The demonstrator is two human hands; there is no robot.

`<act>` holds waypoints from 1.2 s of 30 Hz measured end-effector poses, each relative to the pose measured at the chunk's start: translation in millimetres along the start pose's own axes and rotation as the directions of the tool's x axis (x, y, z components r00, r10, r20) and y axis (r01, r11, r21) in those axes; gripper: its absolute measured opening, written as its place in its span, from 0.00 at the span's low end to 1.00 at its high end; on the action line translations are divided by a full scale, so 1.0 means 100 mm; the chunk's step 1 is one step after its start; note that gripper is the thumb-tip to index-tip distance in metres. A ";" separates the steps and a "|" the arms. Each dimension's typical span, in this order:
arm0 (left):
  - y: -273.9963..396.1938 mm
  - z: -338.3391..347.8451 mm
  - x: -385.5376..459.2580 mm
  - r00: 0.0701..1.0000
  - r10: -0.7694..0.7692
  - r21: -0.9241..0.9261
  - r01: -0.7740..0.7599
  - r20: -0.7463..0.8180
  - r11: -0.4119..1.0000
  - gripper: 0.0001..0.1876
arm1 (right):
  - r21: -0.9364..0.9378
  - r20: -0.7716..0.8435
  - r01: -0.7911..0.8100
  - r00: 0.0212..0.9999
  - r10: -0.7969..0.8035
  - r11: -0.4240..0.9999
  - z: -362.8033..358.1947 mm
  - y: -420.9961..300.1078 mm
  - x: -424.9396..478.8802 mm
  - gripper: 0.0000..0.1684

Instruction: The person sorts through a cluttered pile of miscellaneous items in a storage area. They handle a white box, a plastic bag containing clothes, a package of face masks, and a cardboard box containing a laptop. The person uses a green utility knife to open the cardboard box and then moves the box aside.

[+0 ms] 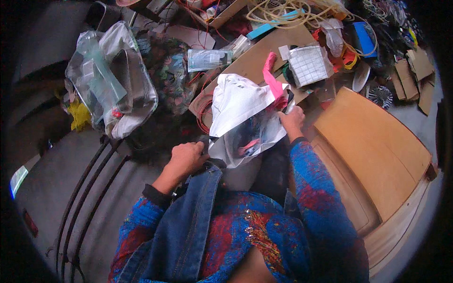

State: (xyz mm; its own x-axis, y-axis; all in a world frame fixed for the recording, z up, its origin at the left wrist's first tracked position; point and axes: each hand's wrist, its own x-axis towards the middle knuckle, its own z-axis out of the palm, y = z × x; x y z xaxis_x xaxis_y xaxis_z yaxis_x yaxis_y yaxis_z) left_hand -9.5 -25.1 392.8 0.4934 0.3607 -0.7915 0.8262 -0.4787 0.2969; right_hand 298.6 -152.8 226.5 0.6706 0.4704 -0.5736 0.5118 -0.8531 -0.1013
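A white bag with a clear window (244, 93) is stretched between both hands above my lap. The left corner of the bag is in the grip of my left hand (185, 161), with something dark beside those fingers. On the far side, my right hand (293, 120) pinches the bag's right edge with the thumb on top. Through the clear part, dark contents with a bit of pink and white (249, 146) are visible, not plain enough to name. A bright pink fabric strip (270, 76) hangs out over the bag's upper right edge.
At left, a clear zip bag (109, 81) sits on dark metal bars (83, 198). Ahead lie a cardboard sheet (279, 40), a wrapped white grid-patterned pack (309, 65), coiled cream tubing (293, 14) and red wire (203, 115). A wooden board (371, 148) leans close on the right.
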 end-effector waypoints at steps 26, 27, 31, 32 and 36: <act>-0.17 -0.21 1.06 0.846 -0.182 -0.158 0.117 -0.502 0.980 0.08 | 0.480 0.225 0.089 0.949 -0.221 0.873 -0.88 0.29 -0.74 0.15; -0.19 -0.22 1.09 0.820 -0.198 -0.208 0.098 -0.537 0.973 0.09 | 0.461 0.227 0.078 0.953 -0.203 0.884 -1.03 0.19 -0.72 0.15; -0.35 -0.16 1.67 0.805 -0.298 -0.228 0.208 -0.512 0.951 0.09 | 0.429 0.083 0.211 0.959 -0.271 0.878 -0.75 0.36 -0.24 0.14; -0.39 -0.12 1.79 0.807 -0.298 -0.229 0.206 -0.510 0.951 0.09 | 0.274 0.076 0.271 0.951 -0.301 0.923 -0.79 0.34 -0.15 0.13; -0.29 -0.15 1.92 0.833 -0.273 -0.241 0.174 -0.481 0.955 0.10 | -0.025 0.037 0.166 0.986 -0.165 0.986 -0.88 0.09 -0.01 0.13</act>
State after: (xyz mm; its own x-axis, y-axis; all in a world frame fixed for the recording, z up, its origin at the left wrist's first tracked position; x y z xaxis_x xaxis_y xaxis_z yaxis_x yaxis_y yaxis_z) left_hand 65.5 69.5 240.4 0.3159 0.8166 -0.4831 0.9402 -0.2012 0.2748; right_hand 349.8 -140.9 297.1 0.5570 0.5958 -0.5786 0.6291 -0.7575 -0.1744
